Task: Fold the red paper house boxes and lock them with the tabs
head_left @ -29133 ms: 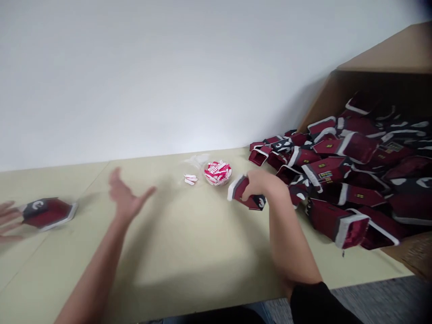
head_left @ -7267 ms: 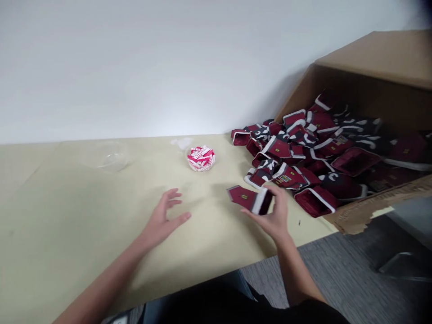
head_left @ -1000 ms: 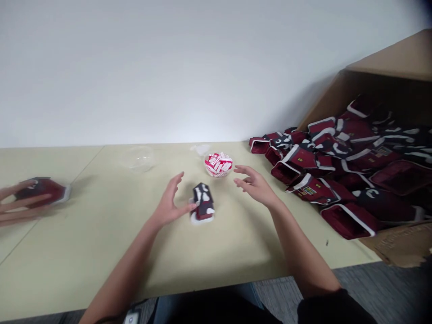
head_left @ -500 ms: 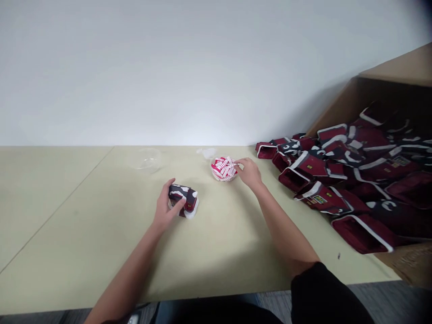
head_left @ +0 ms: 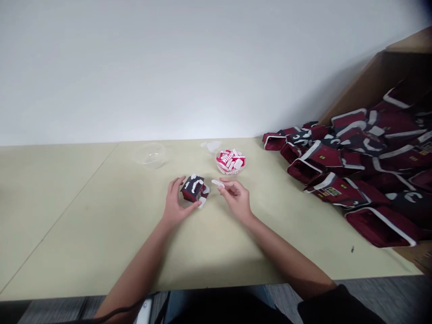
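Observation:
On the table stands a small dark-red model house (head_left: 193, 189) with a dark roof, white snow-like patches and a white base. My left hand (head_left: 176, 204) grips it from the left, thumb at the base's near edge and fingers behind. Just to the right, my right hand (head_left: 237, 198) pinches a small flat white piece (head_left: 218, 183) between thumb and fingertips, apart from the house. Beyond that hand sits a clear round bowl (head_left: 244, 165) full of red-and-white striped and white pieces (head_left: 230, 161).
An empty-looking clear plastic bowl (head_left: 153, 156) stands at the back left. Crumpled clear plastic (head_left: 212, 146) lies by the wall. At right, many similar dark-red houses (head_left: 332, 162) spill from a cardboard box (head_left: 357, 85). A tiny dark bit (head_left: 353, 249) lies near the front edge.
My right hand has come away from the bowl toward the house, bringing out a white piece. My left hand has turned the house, so its roof faces me more.

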Demonstrator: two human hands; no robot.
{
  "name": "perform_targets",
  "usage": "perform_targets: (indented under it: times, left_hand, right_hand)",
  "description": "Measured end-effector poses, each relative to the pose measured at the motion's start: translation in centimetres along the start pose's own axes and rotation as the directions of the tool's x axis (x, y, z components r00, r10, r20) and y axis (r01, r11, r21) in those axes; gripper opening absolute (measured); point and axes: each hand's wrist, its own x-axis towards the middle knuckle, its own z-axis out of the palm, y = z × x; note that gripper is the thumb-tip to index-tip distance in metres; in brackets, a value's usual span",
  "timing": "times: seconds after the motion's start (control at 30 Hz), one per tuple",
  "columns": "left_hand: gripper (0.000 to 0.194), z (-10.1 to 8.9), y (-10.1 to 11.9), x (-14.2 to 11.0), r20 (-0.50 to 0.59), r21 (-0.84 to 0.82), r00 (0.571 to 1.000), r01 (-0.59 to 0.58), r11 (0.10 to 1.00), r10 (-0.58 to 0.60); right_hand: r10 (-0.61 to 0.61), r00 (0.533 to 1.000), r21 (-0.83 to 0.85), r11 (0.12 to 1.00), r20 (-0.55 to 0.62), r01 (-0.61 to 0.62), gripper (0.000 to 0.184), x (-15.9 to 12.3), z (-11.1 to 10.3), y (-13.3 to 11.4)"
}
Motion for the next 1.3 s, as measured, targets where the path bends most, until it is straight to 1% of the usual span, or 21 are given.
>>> perform_targets:
  times: [0.03,0.1,0.2,0.27,0.37,0.47,0.53,0.63,0.73,0.83,0.93,1.03,1.13,1.2,1.3]
  left_hand:
    - [0.083,0.1,-0.2,0.0,0.018,-0.03,1.0,0.018,0.999,-0.018]
    - [0.079,0.5,-0.6,0.1,0.05,-0.105,0.995,0.093,0.99,-0.089]
    - [0.075,1.4,-0.8,0.1,0.085,-0.232,0.977,0.213,0.949,-0.198]
    - [0.078,1.9,-0.6,0.1,0.091,-0.324,0.963,0.27,0.907,-0.254]
    - [0.08,2.6,0.0,0.5,0.107,-0.452,0.938,0.341,0.824,-0.329]
    - [0.072,3.1,1.2,1.7,0.111,-0.535,0.905,0.403,0.743,-0.411]
    - [0.065,3.3,2.0,2.7,0.093,-0.563,0.89,0.417,0.713,-0.447]
    - [0.06,3.5,2.6,3.8,0.063,-0.582,0.893,0.396,0.71,-0.446]
    - [0.062,3.8,2.1,3.7,0.037,-0.603,0.895,0.375,0.705,-0.445]
    - [0.065,4.0,1.0,3.0,0.039,-0.615,0.889,0.382,0.69,-0.457]
    - [0.066,4.0,0.3,2.6,0.046,-0.623,0.892,0.378,0.685,-0.45]
    - [0.062,3.9,0.3,2.7,0.07,-0.634,0.896,0.379,0.674,-0.439]
    - [0.061,3.9,0.5,2.7,0.096,-0.638,0.895,0.392,0.663,-0.437]
    - [0.062,4.0,0.6,2.6,0.109,-0.637,0.889,0.405,0.656,-0.444]
    - [0.064,4.2,0.6,2.4,0.122,-0.639,0.886,0.415,0.648,-0.447]
  right_hand:
    - [-0.019,1.0,0.019,1.0,0.018,0.019,0.028,-0.4,0.6,0.2]
    - [-0.045,0.997,0.033,0.999,0.069,0.042,0.025,-1.1,1.7,0.7]
    - [-0.068,0.988,0.026,0.998,0.138,0.065,0.022,-1.7,2.7,1.3]
    - [-0.061,0.989,0.036,0.998,0.133,0.056,0.024,-1.9,3.2,1.5]
    - [-0.014,0.995,0.092,0.996,0.101,0.005,0.029,-1.8,3.5,1.4]
    - [0.006,0.998,0.126,0.992,0.068,-0.014,0.03,-0.7,3.7,0.6]
    - [0.019,0.998,0.127,0.992,0.066,-0.028,0.031,0.6,3.6,-0.2]
    - [0.039,0.994,0.129,0.99,0.106,-0.053,0.037,2.5,3.3,-1.0]
    - [0.007,0.994,0.123,0.992,0.112,-0.021,0.037,3.0,3.0,-0.9]
    - [-0.082,0.985,0.025,0.997,0.152,0.079,0.025,2.3,2.9,-0.1]
    - [-0.192,0.958,-0.105,0.97,0.214,0.218,0.013,1.6,2.6,0.3]
    - [-0.259,0.943,-0.16,0.942,0.209,0.294,0.008,1.5,2.3,0.2]
    - [-0.243,0.954,-0.144,0.952,0.173,0.269,0.012,1.6,2.0,0.2]
    - [-0.196,0.972,-0.098,0.973,0.129,0.209,0.018,1.6,2.0,0.5]
    - [-0.122,0.99,0.018,0.992,0.064,0.121,0.024,1.6,2.1,1.0]
